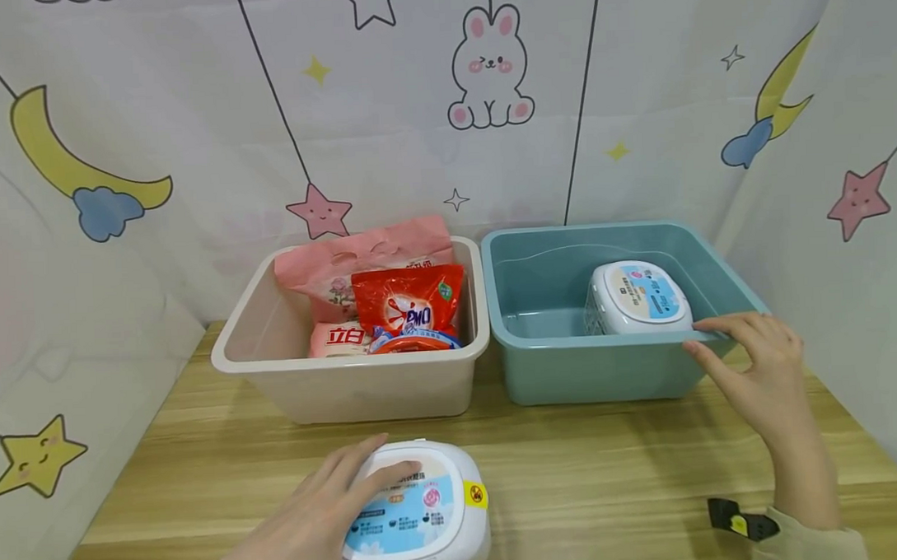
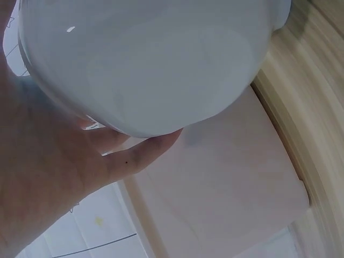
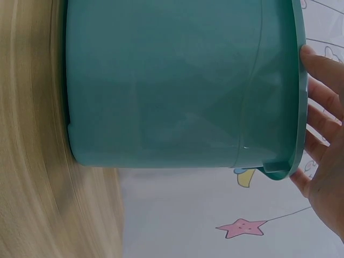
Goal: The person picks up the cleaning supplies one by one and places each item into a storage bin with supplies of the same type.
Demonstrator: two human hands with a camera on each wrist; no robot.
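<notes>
In the head view, my left hand (image 1: 319, 507) grips a white laundry pod box (image 1: 405, 512) with a blue-and-cream label on its lid and a yellow sticker at the edge. The thumb lies over the lid; the other fingers reach round the far left side. From the left wrist, the box's smooth white wall (image 2: 150, 64) fills the upper part, with fingertips along its edge. My right hand (image 1: 763, 368) holds the near right rim of a teal bin (image 1: 592, 370), thumb outside and fingers over the edge. Inside that bin sits a similar white box (image 1: 642, 298), tilted.
Left of the teal bin stands a beige bin (image 1: 378, 389) with a pink bag (image 1: 366, 246), a red detergent packet (image 1: 408, 298) and other packets in it. Both bins stand on a wooden table (image 1: 574, 473) before a patterned curtain (image 1: 413, 108). A black strap (image 1: 742, 521) lies by the right sleeve.
</notes>
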